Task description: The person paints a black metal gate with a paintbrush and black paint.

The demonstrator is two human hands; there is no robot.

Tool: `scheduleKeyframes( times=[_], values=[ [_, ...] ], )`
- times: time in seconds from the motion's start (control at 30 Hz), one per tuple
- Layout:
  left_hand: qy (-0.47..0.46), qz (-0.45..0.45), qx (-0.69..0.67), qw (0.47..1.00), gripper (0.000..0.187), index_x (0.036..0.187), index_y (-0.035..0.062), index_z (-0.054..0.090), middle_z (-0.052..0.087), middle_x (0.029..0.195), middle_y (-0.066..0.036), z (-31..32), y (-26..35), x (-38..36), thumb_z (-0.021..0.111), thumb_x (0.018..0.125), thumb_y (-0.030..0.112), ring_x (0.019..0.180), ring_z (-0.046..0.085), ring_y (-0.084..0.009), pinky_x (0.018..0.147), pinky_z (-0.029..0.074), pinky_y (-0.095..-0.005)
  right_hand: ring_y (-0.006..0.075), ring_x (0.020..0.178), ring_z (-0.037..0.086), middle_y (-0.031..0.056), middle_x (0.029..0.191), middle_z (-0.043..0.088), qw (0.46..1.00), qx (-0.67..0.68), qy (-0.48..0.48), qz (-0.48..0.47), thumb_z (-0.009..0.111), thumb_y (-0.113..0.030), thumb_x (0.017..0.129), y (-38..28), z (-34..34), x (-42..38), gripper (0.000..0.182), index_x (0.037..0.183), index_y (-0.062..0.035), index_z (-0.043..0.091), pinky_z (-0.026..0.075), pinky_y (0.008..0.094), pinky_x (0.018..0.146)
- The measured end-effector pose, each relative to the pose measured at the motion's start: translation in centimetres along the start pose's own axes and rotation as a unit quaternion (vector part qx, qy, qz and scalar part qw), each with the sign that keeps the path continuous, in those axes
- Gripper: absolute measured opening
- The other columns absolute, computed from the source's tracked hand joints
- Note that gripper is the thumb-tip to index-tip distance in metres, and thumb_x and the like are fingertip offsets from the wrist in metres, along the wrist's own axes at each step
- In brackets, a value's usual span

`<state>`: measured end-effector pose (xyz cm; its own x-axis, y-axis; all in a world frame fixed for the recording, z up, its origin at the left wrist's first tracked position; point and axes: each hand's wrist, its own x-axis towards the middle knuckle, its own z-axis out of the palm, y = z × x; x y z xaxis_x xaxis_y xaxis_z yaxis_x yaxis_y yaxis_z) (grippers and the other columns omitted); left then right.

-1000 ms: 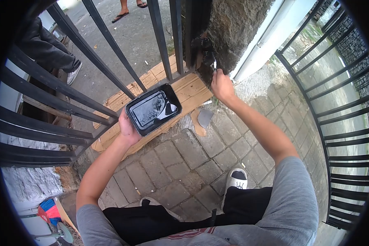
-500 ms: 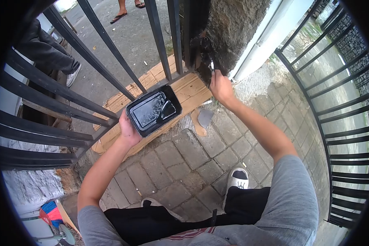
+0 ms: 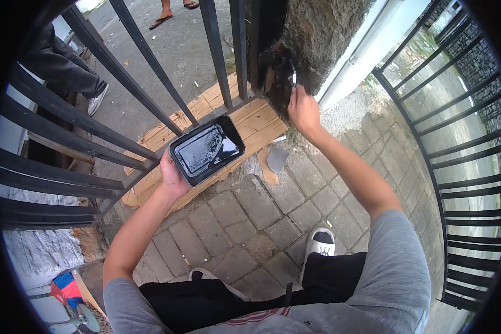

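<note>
My left hand [image 3: 173,175] grips the near left edge of a black paint tray [image 3: 187,177], which has glossy black paint pooled inside. The tray is held above a strip of cardboard [image 3: 259,129] at the foot of the gate. In my right hand [image 3: 303,111] is a slim paintbrush [image 3: 294,78], pinched by its pale handle. Its dark bristles are hard to make out against the blackened base of a rough stone post [image 3: 317,33]. That dark patch looks wet and shiny beside the gate's end bar.
Black metal gate bars [image 3: 131,61] rise at the left; a second barred fence [image 3: 445,178] curves along the right. A scraper [image 3: 276,160] lies on the paving. A white pipe [image 3: 367,42] runs beside the post. Beyond the gate are one person's leg [image 3: 67,67] and another's sandalled foot [image 3: 161,21].
My right hand and the brush have shifted slightly up and right along the dark patch. The tray has stayed nearly still, its paint surface showing a different reflection.
</note>
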<state>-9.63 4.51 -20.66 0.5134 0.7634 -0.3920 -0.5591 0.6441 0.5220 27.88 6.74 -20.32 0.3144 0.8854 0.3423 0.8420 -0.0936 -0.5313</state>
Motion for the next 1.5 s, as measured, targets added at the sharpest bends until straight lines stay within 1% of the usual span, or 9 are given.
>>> scheduleKeyframes(
  times=[0.07,0.17,0.2,0.3,0.47,0.67,0.83,1.23,1.5],
  values=[
    [0.002,0.001,-0.007,1.000,0.070,0.149,0.0060,0.054,0.059,0.148,-0.017,-0.2,-0.1,0.2,0.034,0.103,0.054,0.131,0.059,-0.0371,0.112,0.047,-0.0551,0.0548,0.077,0.067,0.0333,0.079,0.068,0.997,-0.055,-0.057,-0.024,0.048,-0.024,0.106,2.4,1.5,0.1,0.029,0.114,0.0016,0.060,0.054,0.0626,0.075],
    [0.004,0.002,-0.006,1.000,0.070,0.149,0.0052,0.054,0.059,0.147,-0.018,0.2,-0.2,0.1,0.035,0.103,0.054,0.131,0.059,-0.0369,0.113,0.046,-0.0540,0.0549,0.077,0.067,0.0342,0.080,0.068,1.000,-0.006,-0.017,0.017,0.047,-0.024,0.107,0.7,0.2,-0.8,0.030,0.114,0.0023,0.059,0.054,0.0630,0.075],
    [-0.009,-0.002,-0.005,1.000,0.070,0.148,0.0048,0.055,0.060,0.147,-0.018,0.2,-0.2,0.0,0.034,0.103,0.054,0.131,0.060,-0.0366,0.113,0.046,-0.0530,0.0553,0.075,0.067,0.0343,0.079,0.068,0.999,0.026,0.046,0.012,0.047,-0.025,0.107,0.1,0.0,-0.8,0.031,0.116,0.0026,0.058,0.054,0.0637,0.074],
    [-0.016,-0.011,0.001,1.000,0.070,0.148,0.0048,0.055,0.059,0.147,-0.018,0.3,-0.2,-0.1,0.035,0.103,0.054,0.132,0.059,-0.0364,0.114,0.045,-0.0527,0.0553,0.077,0.067,0.0345,0.079,0.068,0.999,0.031,0.031,0.016,0.047,-0.026,0.108,-1.1,-1.2,0.4,0.033,0.119,0.0026,0.058,0.054,0.0634,0.075],
    [-0.010,0.003,-0.004,1.000,0.070,0.149,0.0049,0.054,0.059,0.148,-0.018,0.1,-0.3,0.1,0.035,0.103,0.054,0.132,0.059,-0.0370,0.114,0.045,-0.0533,0.0552,0.080,0.067,0.0352,0.081,0.068,0.993,-0.055,-0.101,-0.014,0.046,-0.023,0.107,2.0,1.4,0.8,0.030,0.106,0.0048,0.059,0.054,0.0625,0.079],
    [-0.012,-0.005,0.008,1.000,0.071,0.149,0.0042,0.053,0.058,0.149,-0.018,0.4,-0.1,-0.4,0.034,0.103,0.054,0.132,0.059,-0.0374,0.114,0.046,-0.0538,0.0546,0.080,0.068,0.0341,0.081,0.069,0.999,-0.008,-0.047,-0.021,0.046,-0.023,0.107,-4.3,-2.6,0.5,0.031,0.110,0.0051,0.056,0.055,0.0624,0.078],
    [-0.007,0.005,0.005,1.000,0.070,0.149,0.0039,0.054,0.059,0.148,-0.018,0.1,-0.3,-0.2,0.035,0.103,0.054,0.131,0.060,-0.0371,0.112,0.047,-0.0531,0.0528,0.080,0.070,0.0319,0.082,0.071,0.993,-0.089,-0.074,-0.035,0.048,-0.023,0.105,-2.4,-1.1,0.9,0.028,0.106,0.0035,0.056,0.057,0.0602,0.075],
    [-0.007,0.002,0.002,1.000,0.071,0.149,0.0037,0.054,0.058,0.149,-0.018,0.3,-0.5,-0.4,0.032,0.104,0.055,0.133,0.058,-0.0368,0.115,0.045,-0.0524,0.0559,0.081,0.067,0.0358,0.080,0.068,0.999,0.004,-0.052,0.007,0.046,-0.022,0.107,-2.6,-1.2,0.0,0.029,0.103,0.0057,0.054,0.054,0.0633,0.079],
    [-0.005,-0.006,0.006,1.000,0.071,0.148,0.0041,0.055,0.059,0.147,-0.018,-0.2,-0.4,-0.3,0.034,0.103,0.056,0.131,0.059,-0.0367,0.114,0.045,-0.0526,0.0548,0.080,0.068,0.0350,0.082,0.069,0.997,-0.037,-0.062,-0.010,0.048,-0.021,0.105,-2.5,-2.0,0.6,0.028,0.103,0.0060,0.056,0.055,0.0621,0.077]
  ],
)
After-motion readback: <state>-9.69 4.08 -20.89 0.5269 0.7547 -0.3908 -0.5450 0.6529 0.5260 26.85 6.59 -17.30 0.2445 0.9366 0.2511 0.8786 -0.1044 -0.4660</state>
